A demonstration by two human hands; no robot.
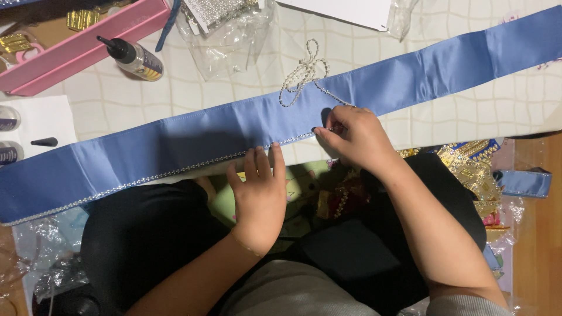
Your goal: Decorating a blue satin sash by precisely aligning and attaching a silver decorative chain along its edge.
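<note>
From the head view, a long blue satin ribbon [234, 137] lies across the table [486, 111]. Silver bead trim [175, 172] lines its near edge up to the right hand [351, 137], which pinches the loose strand (rightward edge bare); the left hand [260, 190] presses flat, fingers together.

A long blue satin sash [175, 146] is lying diagonally across the table, rising toward the right. A rhinestone chain [193, 167] is running along its lower edge (the loose end is looping above, over the fabric).
</note>
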